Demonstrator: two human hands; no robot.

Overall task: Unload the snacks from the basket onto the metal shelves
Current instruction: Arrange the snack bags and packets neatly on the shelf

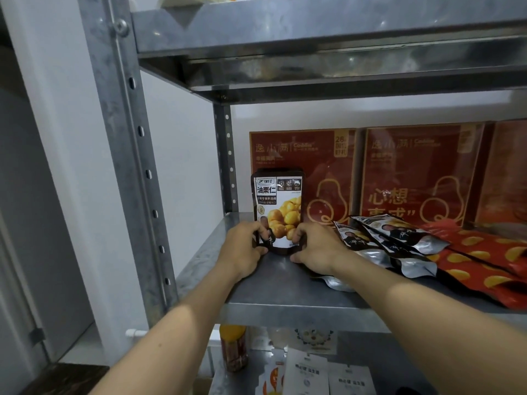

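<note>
On the middle shelf (285, 297), head view, you've got the chestnut pouch (278, 203) standing upright near the left post, just in front of the red boxes (302, 166) along the back. Your left hand (242, 248) pinches its bottom left corner and your right hand (315, 246) pinches the bottom right one. Fingers are curled round the base on both sides, so both are clamped on it. Just beside your right hand a few flat pouches (393, 240) of the same kind lie overlapped. Past them are some red bags (484, 260) with yellow chips printed on. The basket isn't in shot.

Handling-wise, my guess: it's a light foil stand-up bag, glossy so a bit slippery, with soft walls and lumpy contents that shift around. Not really fragile. The folded base is what keeps it up, so holding low at the corners like you are looks right. Grab it by the top seal and it'd probably flop. I'd spread the base flat on the metal before letting go, since a slick bag on a smooth shelf tips easily. Worst case it leans back on the boxes.
</note>
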